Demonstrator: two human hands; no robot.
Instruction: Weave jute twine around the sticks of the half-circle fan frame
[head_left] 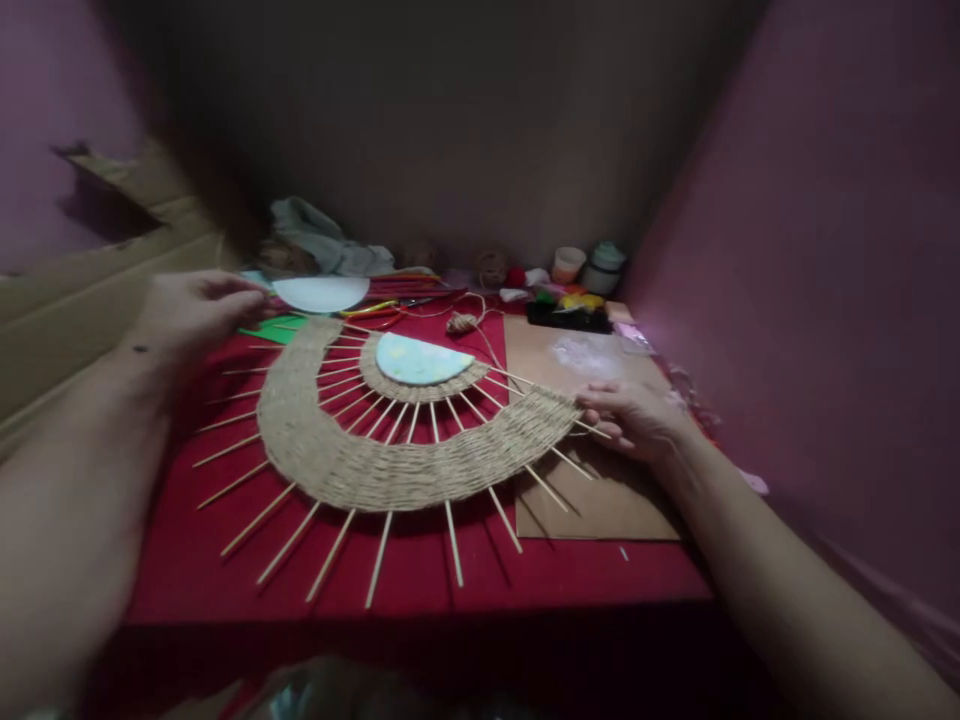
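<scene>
The left arm is closest and looks big. Next, thin sticks poke from a woven fan over the red cloth. The right hand pinches its right end, so the fan lies to the left, long side to side. The left hand is near the other end (I can't tell what its curled fingers hold). Beyond sits a white half circle.

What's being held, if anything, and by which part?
Right hand holds the woven fan by its right end, at the outer edge. Left hand is near the white half-disc; any grip there can't be told.
</scene>
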